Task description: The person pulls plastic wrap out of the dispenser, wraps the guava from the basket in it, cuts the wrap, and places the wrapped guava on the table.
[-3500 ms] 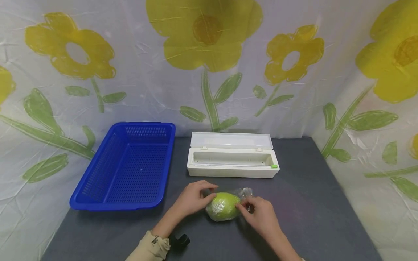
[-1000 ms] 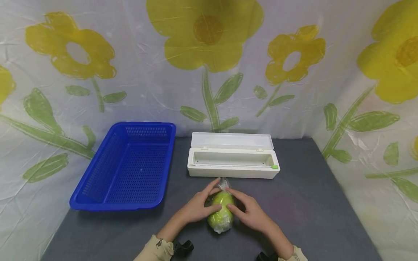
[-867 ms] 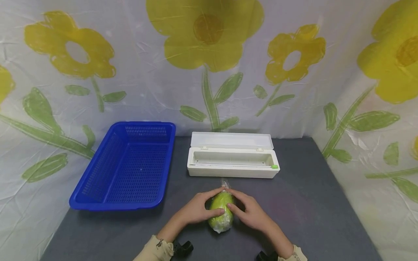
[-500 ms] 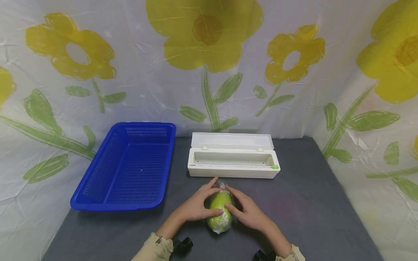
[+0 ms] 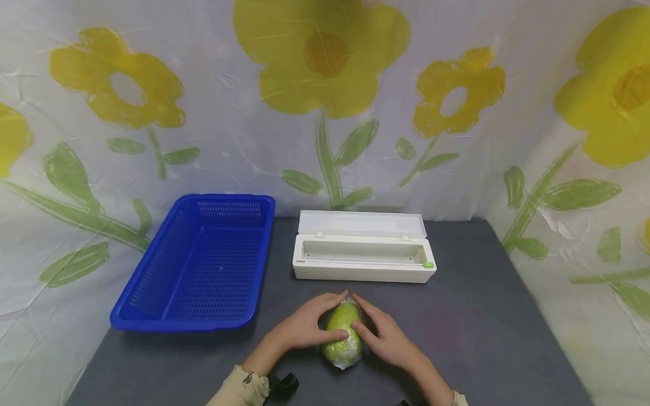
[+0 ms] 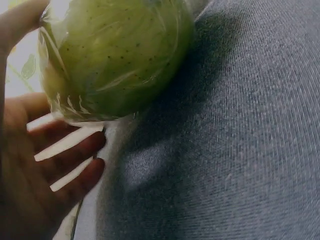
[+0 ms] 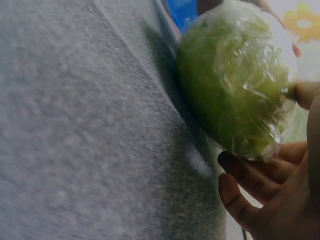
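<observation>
A green, speckled fruit (image 5: 343, 332), pear-like in shape and wrapped in cling film, lies lengthwise on the dark tabletop in the head view. My left hand (image 5: 311, 322) holds its left side, thumb across the top and index finger at the far end. From the right, my right hand (image 5: 388, 337) grips it, thumb on top and fingertips at the same far end. Wrinkled film shows on the wrapped fruit (image 7: 235, 80) in the right wrist view. Below the wrapped fruit (image 6: 117, 55) in the left wrist view, the other fingers of that hand are spread.
A blue plastic basket (image 5: 115, 316) stands at the left. Behind the hands is a white cling film box (image 5: 363, 274) with its lid raised and a green slider at the right end of its front edge. A flower-printed sheet (image 5: 213, 113) hangs at the back.
The fruit has turned from sideways to lengthwise, its film tail swinging from right to far end. That tail stood up beyond the fingertips a second ago; now it is mostly hidden at them.
</observation>
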`<state>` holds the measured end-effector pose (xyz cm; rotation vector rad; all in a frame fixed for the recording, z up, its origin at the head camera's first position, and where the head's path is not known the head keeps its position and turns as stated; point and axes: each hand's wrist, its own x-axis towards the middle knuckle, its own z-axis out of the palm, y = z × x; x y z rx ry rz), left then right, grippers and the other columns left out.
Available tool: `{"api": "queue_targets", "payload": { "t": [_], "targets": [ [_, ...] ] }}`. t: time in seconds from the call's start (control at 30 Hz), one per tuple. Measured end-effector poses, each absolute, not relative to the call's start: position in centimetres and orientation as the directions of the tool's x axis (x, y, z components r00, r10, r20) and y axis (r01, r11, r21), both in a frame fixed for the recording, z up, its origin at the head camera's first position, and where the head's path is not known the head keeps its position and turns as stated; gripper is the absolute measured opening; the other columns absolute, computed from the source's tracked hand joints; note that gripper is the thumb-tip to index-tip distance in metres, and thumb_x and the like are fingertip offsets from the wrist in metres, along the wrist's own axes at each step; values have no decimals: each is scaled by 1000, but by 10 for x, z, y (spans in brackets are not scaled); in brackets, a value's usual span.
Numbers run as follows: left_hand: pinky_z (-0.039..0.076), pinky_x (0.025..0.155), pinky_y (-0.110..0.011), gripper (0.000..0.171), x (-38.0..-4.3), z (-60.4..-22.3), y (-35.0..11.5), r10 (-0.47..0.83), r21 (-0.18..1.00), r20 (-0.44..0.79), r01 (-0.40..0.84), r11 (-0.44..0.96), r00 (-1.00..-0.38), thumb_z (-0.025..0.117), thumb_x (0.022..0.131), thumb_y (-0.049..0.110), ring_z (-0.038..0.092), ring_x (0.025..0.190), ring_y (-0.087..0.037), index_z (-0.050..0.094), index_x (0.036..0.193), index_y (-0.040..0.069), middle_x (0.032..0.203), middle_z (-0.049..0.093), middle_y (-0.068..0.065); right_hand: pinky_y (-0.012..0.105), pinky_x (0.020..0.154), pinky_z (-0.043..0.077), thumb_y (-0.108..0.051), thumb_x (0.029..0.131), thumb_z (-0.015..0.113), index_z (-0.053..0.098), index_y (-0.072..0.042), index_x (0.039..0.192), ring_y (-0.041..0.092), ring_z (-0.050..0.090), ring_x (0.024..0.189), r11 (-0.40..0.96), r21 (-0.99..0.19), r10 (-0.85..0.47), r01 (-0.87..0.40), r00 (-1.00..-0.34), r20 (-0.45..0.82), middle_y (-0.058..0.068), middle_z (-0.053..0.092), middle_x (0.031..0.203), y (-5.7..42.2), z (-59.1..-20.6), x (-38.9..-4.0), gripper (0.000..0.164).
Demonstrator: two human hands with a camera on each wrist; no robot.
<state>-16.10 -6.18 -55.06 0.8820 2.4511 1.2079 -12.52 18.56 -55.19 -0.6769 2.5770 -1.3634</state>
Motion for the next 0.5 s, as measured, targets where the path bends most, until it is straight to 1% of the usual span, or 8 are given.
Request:
{"api": "queue_targets", "payload": {
  "t": [0.07,0.13,0.27,0.37,0.5],
  "targets": [
    [45,114,-56,83,-161,-551,-61,634,775,16,411,480,-773,70,98,55,52,143,-30,42,164,13,158,53,-7,58,115,43,-30,114,51,39,-1,163,34,49,147,496,-811,-455,-311,-888,63,16,47,163,184,-552,-124,58],
    [47,113,-53,79,-161,-552,-61,638,774,11,411,483,-770,68,100,54,55,140,-29,46,162,10,155,55,-8,57,114,44,-31,115,47,40,-1,162,34,51,145,507,-805,-457,-309,-888,53,15,49,161,183,-552,-123,56],
    [45,115,-52,75,-161,-553,-62,632,785,-10,385,485,-775,66,102,53,54,142,-30,48,159,8,156,55,-11,59,113,45,-31,116,43,43,0,160,35,54,143,530,-785,-454,-321,-889,58,17,53,158,180,-552,-123,54],
    [42,118,-55,76,-161,-555,-64,628,792,-29,366,489,-777,63,104,54,50,146,-31,44,162,9,159,52,-12,60,113,44,-31,116,43,46,-2,159,36,53,143,534,-779,-450,-330,-890,68,17,55,156,178,-552,-125,52],
    [37,121,-57,80,-157,-558,-67,626,798,-53,343,495,-778,59,105,57,42,152,-31,33,168,14,166,43,-11,63,116,39,-30,116,42,42,-2,161,38,47,148,530,-779,-451,-335,-890,75,18,49,161,179,-551,-125,53]
  ]
}}
